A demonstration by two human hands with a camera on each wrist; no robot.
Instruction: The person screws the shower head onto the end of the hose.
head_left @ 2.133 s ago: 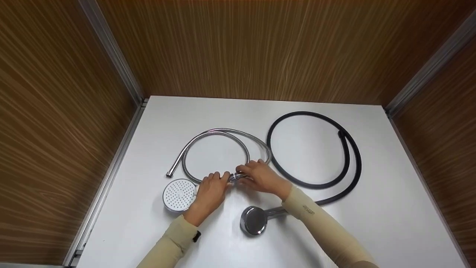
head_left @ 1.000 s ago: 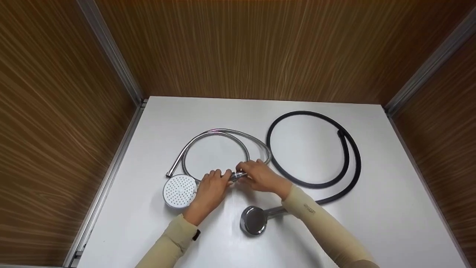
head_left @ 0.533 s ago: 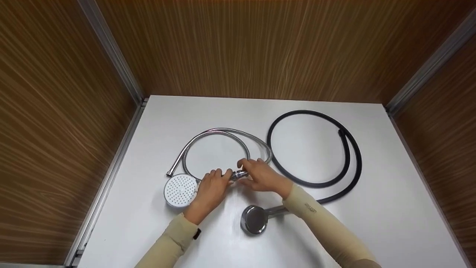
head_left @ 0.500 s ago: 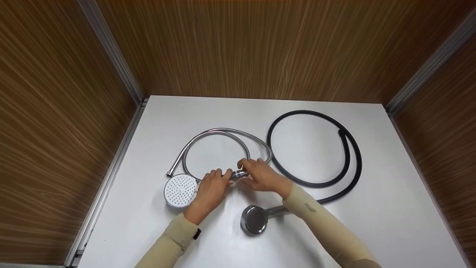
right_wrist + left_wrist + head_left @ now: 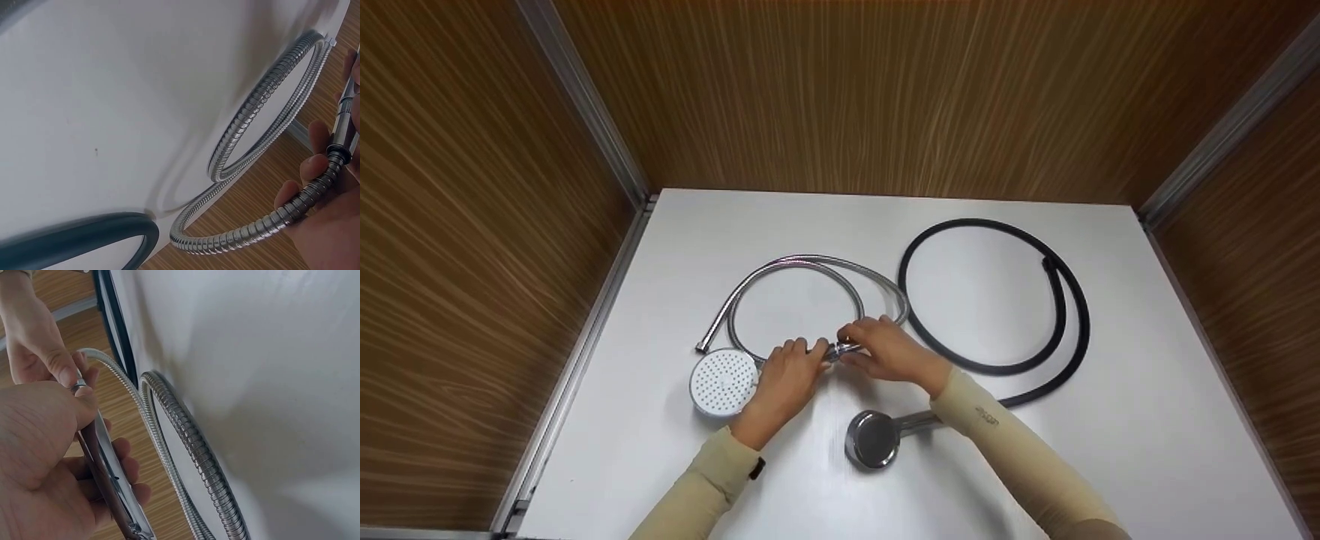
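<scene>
My left hand [image 5: 789, 379] grips the handle [image 5: 107, 461] of a chrome shower head [image 5: 724, 382], whose round white dotted face points up. At the handle's end, my right hand [image 5: 891, 351] holds the smooth metal connector [image 5: 340, 132] of a silver flexible shower hose [image 5: 185, 430] between thumb and fingers. Handle and connector meet end to end; fingers partly cover the joint, and its thread cannot be seen. The hose loops behind both hands on the white table, its free end nut [image 5: 703, 347] lying just beyond the shower head.
A second shower head [image 5: 874, 440], chrome with a dark grey face, lies near my right forearm. A coiled black hose [image 5: 1084, 330] on the right runs toward its handle under the sleeve. Wood-patterned panels [image 5: 840, 97] enclose the white table [image 5: 1140, 450] at back and sides.
The white-faced shower head has risen slightly on the left. My right fingers have shifted around the connector, which sits closer against the handle. Second shower head and black hose stay put.
</scene>
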